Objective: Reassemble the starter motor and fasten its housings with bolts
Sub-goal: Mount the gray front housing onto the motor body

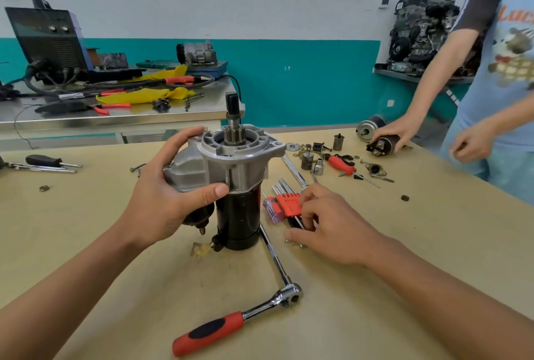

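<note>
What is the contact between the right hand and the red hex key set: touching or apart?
Touching. The head view shows the right hand with its curled fingertips on the hex key set, over its red holder and keys.

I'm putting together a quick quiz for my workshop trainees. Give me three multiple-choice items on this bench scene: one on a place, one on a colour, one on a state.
1. Where does the ratchet wrench lie?
A. On the table, in front of the starter motor
B. Hanging on the wall
C. On the floor

2. What colour is the holder of the hex key set?
A. Blue
B. Yellow
C. Red

3. How is the starter motor placed?
A. Lying on its side
B. Upright, pinion end up, gripped by the left hand
C. Hanging from a hook

Answers:
1 A: its red and black handle lies on the table, nearest the camera.
2 C: the red holder shows at the fingers of the right hand.
3 B: its black body stands on the table, with the left hand round the silver housing.
</note>
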Available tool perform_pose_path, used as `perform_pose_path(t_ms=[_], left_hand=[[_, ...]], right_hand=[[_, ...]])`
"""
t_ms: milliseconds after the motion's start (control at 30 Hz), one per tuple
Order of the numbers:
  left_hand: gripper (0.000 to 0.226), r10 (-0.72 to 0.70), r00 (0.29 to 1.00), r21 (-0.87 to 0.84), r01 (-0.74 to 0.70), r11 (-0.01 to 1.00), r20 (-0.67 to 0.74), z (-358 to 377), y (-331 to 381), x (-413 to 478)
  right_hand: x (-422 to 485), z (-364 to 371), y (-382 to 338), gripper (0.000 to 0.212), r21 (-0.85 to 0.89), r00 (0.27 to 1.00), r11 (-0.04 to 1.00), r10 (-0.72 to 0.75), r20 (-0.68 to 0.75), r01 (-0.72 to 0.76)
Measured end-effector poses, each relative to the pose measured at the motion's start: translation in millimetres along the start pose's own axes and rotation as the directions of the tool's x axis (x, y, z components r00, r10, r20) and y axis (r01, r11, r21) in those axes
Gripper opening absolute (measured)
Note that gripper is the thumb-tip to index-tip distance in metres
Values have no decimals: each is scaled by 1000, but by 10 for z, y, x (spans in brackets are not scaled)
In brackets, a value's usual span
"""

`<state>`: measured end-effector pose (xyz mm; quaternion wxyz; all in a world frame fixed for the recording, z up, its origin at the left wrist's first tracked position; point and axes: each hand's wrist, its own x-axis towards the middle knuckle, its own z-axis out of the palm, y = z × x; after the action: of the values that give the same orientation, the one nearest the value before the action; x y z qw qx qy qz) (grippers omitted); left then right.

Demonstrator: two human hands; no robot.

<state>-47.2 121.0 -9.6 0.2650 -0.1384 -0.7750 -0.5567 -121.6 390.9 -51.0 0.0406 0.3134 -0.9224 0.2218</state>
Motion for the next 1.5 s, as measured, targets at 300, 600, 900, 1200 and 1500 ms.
perform_pose_path(t_ms=[300,600,900,1200,1500], left_hand=[[94,6,1000,-24,-6,1000,17,-17,-18,-14],[93,13,1000,25,-13,1000,28,-7,42,-3],[89,16,1000,26,-16,1000,23,-22,23,-42],[91,22,999,21,-22,1000,29,-27,-20,-20],[92,19,999,32,-20,999,28,-22,-5,-24]], right_hand=[[-65,-244,-25,34,-240,968,964,-49,246,110],[-257,-58,5,35,-176,970,955,-241,18,240],[-314,52,-15,27,-150,958,956,-268,-100,251],[-333,51,-70,18,-217,927,927,-341,-157,305],[-281,89,-78,21,-192,906,911,-395,-152,365]])
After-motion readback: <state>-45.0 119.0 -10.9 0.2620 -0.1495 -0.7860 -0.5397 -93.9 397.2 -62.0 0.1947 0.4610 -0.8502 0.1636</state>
